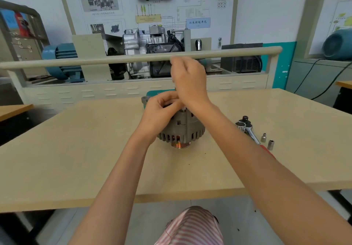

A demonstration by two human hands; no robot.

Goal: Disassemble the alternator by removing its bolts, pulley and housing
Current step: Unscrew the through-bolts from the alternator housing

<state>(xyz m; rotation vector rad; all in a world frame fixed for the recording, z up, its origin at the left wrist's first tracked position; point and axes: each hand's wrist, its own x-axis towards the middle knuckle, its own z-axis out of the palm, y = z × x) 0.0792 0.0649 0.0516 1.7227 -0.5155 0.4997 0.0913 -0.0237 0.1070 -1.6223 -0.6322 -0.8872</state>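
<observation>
Under both hands, at the middle of the pale wooden table (76,149), stands the alternator (182,130), pulley end down, with its grooved pulley (180,145) resting on the tabletop and the slotted grey housing above it. Leftmost of the two, the left hand (162,111) sits on the upper left of the alternator, its fingers curled against the top of the housing; what exactly the fingertips pinch there is hidden. Just to the right and above it, the right hand (190,81) is raised over the alternator's top with its fingers curled closed as if round a slim tool, but the picture is blurred there and I cannot tell whether it holds anything. A thin light pin or shaft shows between the heel of that hand and the housing. Behind the hands, a teal object (158,93) lies on the table, mostly hidden. Right of the right forearm, well apart from the alternator, a chrome ratchet wrench (247,128) lies on the table, partly covered by the arm, and just beside it to the right stand two small sockets (263,137) and (270,145).
</observation>
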